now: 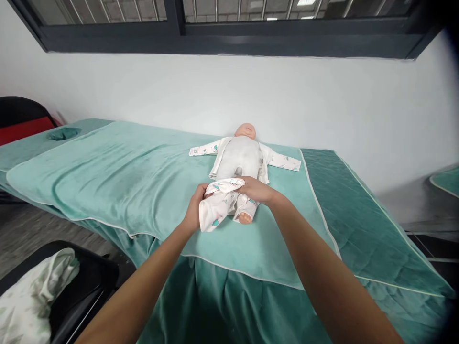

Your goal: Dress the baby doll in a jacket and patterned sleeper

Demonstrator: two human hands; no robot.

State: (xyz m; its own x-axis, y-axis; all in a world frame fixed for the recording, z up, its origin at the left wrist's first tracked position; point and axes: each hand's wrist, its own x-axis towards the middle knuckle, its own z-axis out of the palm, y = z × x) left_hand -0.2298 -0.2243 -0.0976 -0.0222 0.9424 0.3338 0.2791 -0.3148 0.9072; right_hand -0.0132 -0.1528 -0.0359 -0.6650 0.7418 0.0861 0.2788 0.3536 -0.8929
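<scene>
A baby doll lies on its back on a green bed cover, head toward the wall. Its white patterned jacket is spread open, with both sleeves stretched out sideways. My left hand grips the waistband side of the white patterned baby pants at the doll's legs. On the other side my right hand has its fingers at the same waistband, partly hidden by the cloth. One doll foot sticks out of the right pant leg; the other foot is not visible.
The bed is draped in a light green cover over a darker green quilted one. At lower left, a black chair holds a patterned white cloth. Behind the bed rises a white wall with a dark-framed window.
</scene>
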